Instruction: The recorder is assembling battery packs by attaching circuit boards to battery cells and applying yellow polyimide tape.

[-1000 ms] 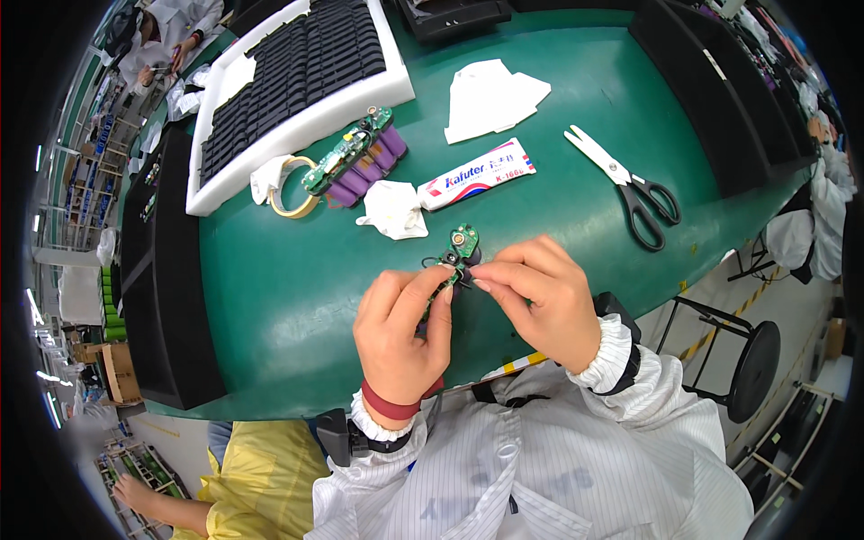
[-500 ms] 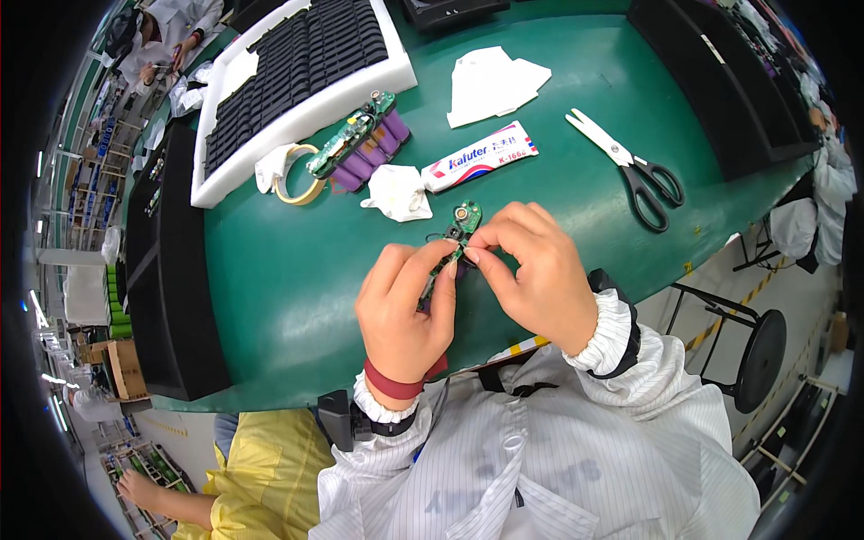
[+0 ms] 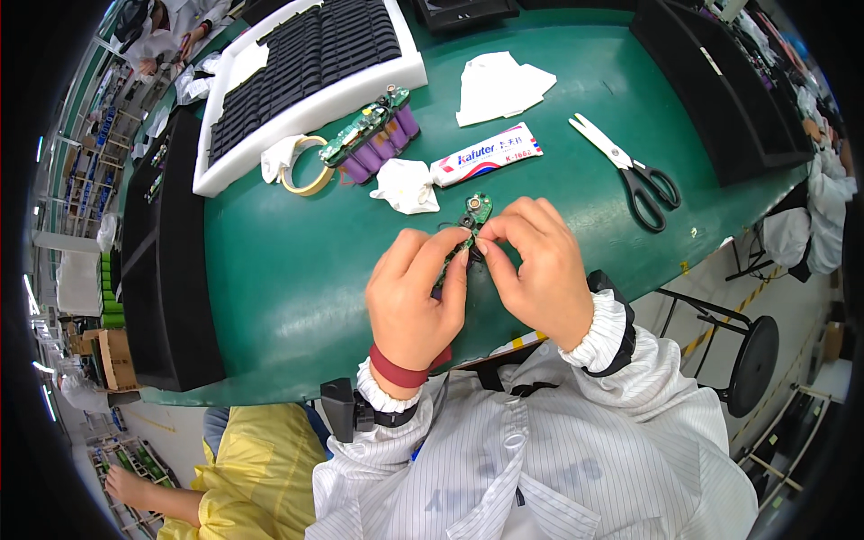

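A green circuit board (image 3: 480, 207) with a round metal part and a dark wire loop stands out beyond my fingertips, near the table's front edge. My left hand (image 3: 418, 292) is closed around its near part, thumb and index finger pinching its side. What lies beneath the board is mostly covered by that hand. My right hand (image 3: 540, 270) pinches with thumb and index finger at the board's right side, its fingertips meeting the left ones. Whatever tiny piece it grips there is hidden. Just past the board lie a crumpled white tissue (image 3: 404, 186) and a white glue tube or box (image 3: 489, 156).
Farther left sit a purple-celled battery pack (image 3: 373, 139) and a tape roll (image 3: 307, 166). Behind them is a white foam tray (image 3: 413, 72) of black parts. Scissors (image 3: 627, 171) and a white sheet (image 3: 502, 87) lie right. Black bins (image 3: 171, 261) flank the table; a person in yellow (image 3: 261, 477) is at left.
Both hands keep their pinch on the board, with only slight finger shifts. The whole view has shifted a little, and the other person's hand at lower left has moved slightly left.
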A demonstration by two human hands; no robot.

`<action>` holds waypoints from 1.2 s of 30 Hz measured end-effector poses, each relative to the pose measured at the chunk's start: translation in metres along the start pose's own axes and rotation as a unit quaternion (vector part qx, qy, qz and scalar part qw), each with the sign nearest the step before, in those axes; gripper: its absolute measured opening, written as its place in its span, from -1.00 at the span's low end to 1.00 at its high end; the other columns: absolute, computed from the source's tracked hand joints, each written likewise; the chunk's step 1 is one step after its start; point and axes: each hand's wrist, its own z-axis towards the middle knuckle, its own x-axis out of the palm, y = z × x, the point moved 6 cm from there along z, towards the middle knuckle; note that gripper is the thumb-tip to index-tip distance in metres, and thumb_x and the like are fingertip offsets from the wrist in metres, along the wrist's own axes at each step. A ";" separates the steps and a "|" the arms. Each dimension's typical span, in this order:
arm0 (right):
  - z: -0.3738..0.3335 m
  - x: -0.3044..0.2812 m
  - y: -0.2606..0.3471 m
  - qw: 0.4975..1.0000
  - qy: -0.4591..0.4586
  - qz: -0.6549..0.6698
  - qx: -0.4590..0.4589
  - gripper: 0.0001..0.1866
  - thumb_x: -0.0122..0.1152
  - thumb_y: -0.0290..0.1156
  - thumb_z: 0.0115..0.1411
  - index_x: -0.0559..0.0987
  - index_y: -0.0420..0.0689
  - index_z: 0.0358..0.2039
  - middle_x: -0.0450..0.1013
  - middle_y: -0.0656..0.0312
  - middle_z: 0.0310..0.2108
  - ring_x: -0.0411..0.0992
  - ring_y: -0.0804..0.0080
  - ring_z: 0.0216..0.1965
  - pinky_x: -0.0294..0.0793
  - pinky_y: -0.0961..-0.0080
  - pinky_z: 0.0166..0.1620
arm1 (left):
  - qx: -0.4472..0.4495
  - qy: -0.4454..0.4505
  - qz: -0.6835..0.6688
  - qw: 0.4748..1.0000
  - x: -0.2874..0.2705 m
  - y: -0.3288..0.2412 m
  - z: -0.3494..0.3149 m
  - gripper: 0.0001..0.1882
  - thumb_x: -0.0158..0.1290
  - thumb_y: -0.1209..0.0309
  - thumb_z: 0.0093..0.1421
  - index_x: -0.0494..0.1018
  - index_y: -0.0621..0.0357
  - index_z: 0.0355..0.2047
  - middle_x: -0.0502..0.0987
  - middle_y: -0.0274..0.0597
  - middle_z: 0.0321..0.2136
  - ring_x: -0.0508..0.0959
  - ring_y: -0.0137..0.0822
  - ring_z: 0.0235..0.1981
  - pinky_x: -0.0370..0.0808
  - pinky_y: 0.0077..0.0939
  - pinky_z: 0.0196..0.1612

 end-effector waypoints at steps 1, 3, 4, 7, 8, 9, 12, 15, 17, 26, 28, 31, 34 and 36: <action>-0.001 0.000 0.001 1.000 -0.003 -0.011 -0.005 -0.89 0.23 -0.64 0.00 0.47 -0.22 -0.46 0.35 0.13 -0.44 0.32 0.12 -0.39 0.34 0.28 -0.32 | 0.000 -0.002 -0.001 1.000 0.000 0.000 0.000 -0.80 0.18 0.58 0.01 0.55 0.15 -0.30 0.41 -0.18 -0.51 0.46 -0.16 -0.53 0.38 -0.35 -0.47; -0.001 0.001 0.003 1.000 -0.006 -0.022 -0.012 -0.88 0.22 -0.64 -0.01 0.47 -0.22 -0.46 0.34 0.13 -0.44 0.31 0.12 -0.40 0.33 0.28 -0.33 | 0.005 -0.007 -0.004 1.000 0.000 0.001 -0.001 -0.80 0.18 0.57 0.01 0.55 0.14 -0.30 0.40 -0.18 -0.51 0.46 -0.15 -0.51 0.39 -0.34 -0.45; -0.001 0.001 0.004 0.999 -0.012 -0.027 -0.013 -0.88 0.22 -0.64 -0.01 0.47 -0.21 -0.46 0.34 0.14 -0.44 0.31 0.12 -0.40 0.33 0.28 -0.33 | 0.005 -0.008 -0.004 1.000 0.000 0.002 -0.001 -0.80 0.18 0.57 0.01 0.55 0.14 -0.30 0.40 -0.18 -0.51 0.46 -0.15 -0.51 0.39 -0.34 -0.45; -0.002 0.003 0.002 0.999 -0.005 -0.033 -0.011 -0.89 0.23 -0.64 -0.01 0.48 -0.20 -0.46 0.35 0.15 -0.45 0.32 0.13 -0.40 0.34 0.27 -0.34 | 0.012 -0.009 0.004 1.000 0.001 0.003 0.000 -0.80 0.18 0.56 0.02 0.55 0.13 -0.29 0.41 -0.19 -0.51 0.47 -0.16 -0.51 0.39 -0.34 -0.45; -0.003 0.004 -0.001 0.999 0.006 -0.033 -0.006 -0.89 0.24 -0.62 -0.01 0.49 -0.19 -0.46 0.36 0.16 -0.44 0.34 0.13 -0.39 0.35 0.28 -0.33 | 0.013 -0.008 0.011 1.000 0.001 0.003 0.000 -0.80 0.18 0.55 0.02 0.56 0.12 -0.30 0.42 -0.19 -0.50 0.48 -0.16 -0.50 0.39 -0.34 -0.44; -0.004 0.004 -0.005 0.999 0.006 -0.034 -0.007 -0.89 0.24 -0.62 -0.01 0.49 -0.19 -0.46 0.36 0.16 -0.44 0.34 0.13 -0.39 0.35 0.28 -0.33 | 0.015 -0.008 0.018 1.000 0.001 0.004 0.001 -0.81 0.18 0.54 0.02 0.56 0.11 -0.30 0.42 -0.20 -0.50 0.48 -0.17 -0.50 0.40 -0.34 -0.44; -0.008 0.000 -0.017 1.000 0.007 0.018 0.008 -0.88 0.28 -0.59 0.00 0.54 -0.17 -0.41 0.40 0.16 -0.41 0.37 0.13 -0.36 0.38 0.28 -0.31 | 0.015 -0.018 0.009 1.000 0.001 0.001 0.002 -0.80 0.18 0.55 0.02 0.57 0.11 -0.29 0.45 -0.20 -0.48 0.50 -0.17 -0.50 0.41 -0.36 -0.44; -0.012 -0.007 -0.025 0.999 0.009 -0.022 0.042 -0.86 0.29 -0.55 0.02 0.57 -0.15 -0.36 0.43 0.15 -0.38 0.39 0.10 -0.32 0.40 0.27 -0.28 | -0.016 -0.012 -0.018 1.000 -0.001 -0.002 0.003 -0.81 0.17 0.60 0.03 0.58 0.20 -0.29 0.47 -0.14 -0.47 0.51 -0.22 -0.49 0.44 -0.43 -0.41; -0.020 -0.014 -0.031 0.998 0.017 -0.035 0.044 -0.84 0.28 -0.54 0.03 0.58 -0.15 -0.32 0.44 0.12 -0.36 0.39 0.06 -0.30 0.41 0.23 -0.24 | -0.027 0.002 -0.035 0.999 0.004 -0.007 0.006 -0.80 0.17 0.61 0.04 0.58 0.20 -0.28 0.47 -0.14 -0.47 0.51 -0.23 -0.47 0.44 -0.43 -0.38; -0.029 -0.016 0.098 0.606 0.193 0.769 0.062 -0.55 0.07 -0.29 0.33 0.25 -0.22 0.12 0.48 0.14 -0.24 0.46 0.46 -0.22 0.41 0.48 -0.05 | -0.053 -0.004 -0.025 0.998 -0.004 0.008 -0.014 -0.63 0.16 0.55 0.05 0.47 0.29 -0.09 0.43 -0.06 -0.39 0.50 -0.13 -0.39 0.44 -0.33 -0.32; -0.035 -0.029 0.137 0.490 0.249 0.835 0.026 -0.54 0.05 -0.26 0.33 0.23 -0.19 0.14 0.46 0.12 -0.20 0.44 0.44 -0.19 0.39 0.45 -0.02 | -0.068 0.004 -0.025 0.997 0.002 0.005 -0.009 -0.49 0.23 0.54 -0.01 0.41 0.32 -0.01 0.42 -0.09 -0.36 0.48 -0.15 -0.37 0.43 -0.31 -0.27; -0.038 -0.036 0.163 0.396 0.304 0.866 0.004 -0.52 0.02 -0.22 0.34 0.20 -0.15 0.16 0.43 0.10 -0.15 0.41 0.41 -0.13 0.37 0.41 0.01 | -0.038 -0.030 0.046 0.998 0.006 -0.007 -0.007 -0.43 0.27 0.54 -0.05 0.39 0.29 0.03 0.41 -0.10 -0.34 0.46 -0.16 -0.35 0.41 -0.31 -0.25; -0.040 -0.041 0.171 0.336 0.324 0.884 -0.004 -0.51 -0.01 -0.18 0.34 0.16 -0.11 0.18 0.39 0.07 -0.10 0.38 0.38 -0.07 0.34 0.37 0.05 | -0.060 -0.027 0.095 0.993 0.014 -0.001 -0.009 -0.39 0.28 0.54 -0.04 0.38 0.23 0.07 0.43 -0.09 -0.30 0.46 -0.14 -0.34 0.42 -0.30 -0.21; -0.042 -0.045 0.175 0.309 0.334 0.891 -0.007 -0.50 -0.03 -0.15 0.35 0.14 -0.08 0.19 0.37 0.06 -0.06 0.36 0.36 -0.04 0.32 0.35 0.08 | -0.080 -0.027 0.120 0.989 0.016 0.002 -0.010 -0.39 0.29 0.54 -0.02 0.38 0.22 0.08 0.47 -0.08 -0.28 0.46 -0.13 -0.34 0.43 -0.29 -0.20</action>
